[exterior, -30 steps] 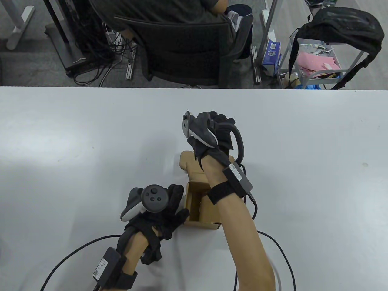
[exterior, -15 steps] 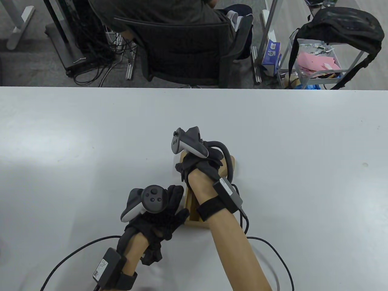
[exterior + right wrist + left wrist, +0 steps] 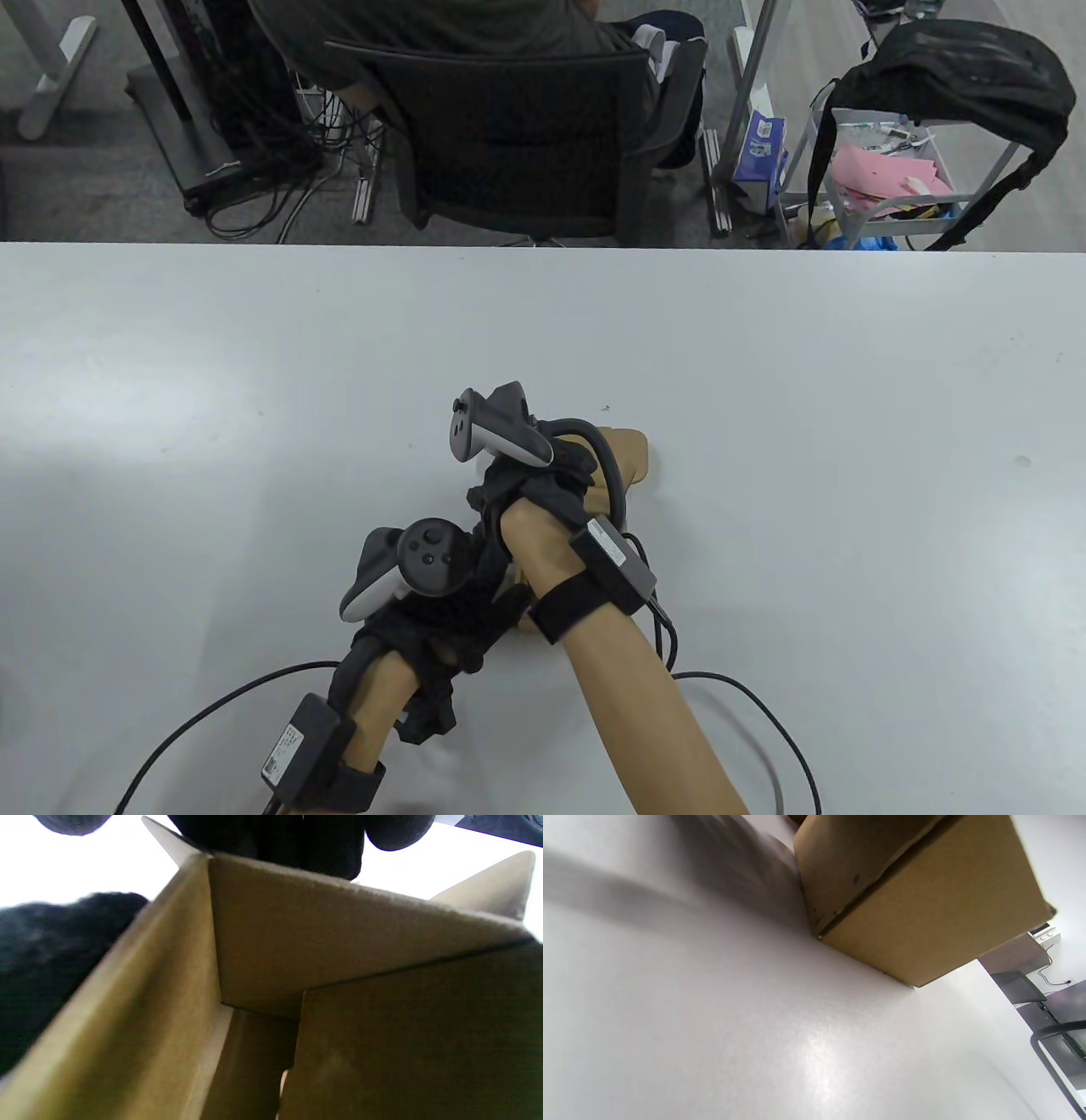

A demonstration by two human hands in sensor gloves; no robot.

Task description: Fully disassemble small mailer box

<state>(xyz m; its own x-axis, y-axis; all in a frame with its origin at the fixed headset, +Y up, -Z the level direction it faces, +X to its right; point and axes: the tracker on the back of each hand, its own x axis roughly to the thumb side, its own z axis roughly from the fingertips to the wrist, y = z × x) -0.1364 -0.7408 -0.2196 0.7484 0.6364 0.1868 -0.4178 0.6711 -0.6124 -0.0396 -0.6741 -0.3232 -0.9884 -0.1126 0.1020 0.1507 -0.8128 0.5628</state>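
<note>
The small brown mailer box is mostly hidden under my hands; one flap sticks out to the far right. My left hand presses against the box's left side and holds it on the table. My right hand reaches over the box from above and grips its upper wall. In the right wrist view its fingers hook over the rim of an inner wall, and the box is open at the top. The left wrist view shows the box's outer side standing on the white table.
Glove cables trail over the table toward the near edge. Beyond the table's far edge a person sits in a black chair. A cart with a black bag stands at the far right.
My right hand has pulled back toward me and to the left, over the box, drawing the far flap with it. The box opening is now covered. My left hand has stayed put.
</note>
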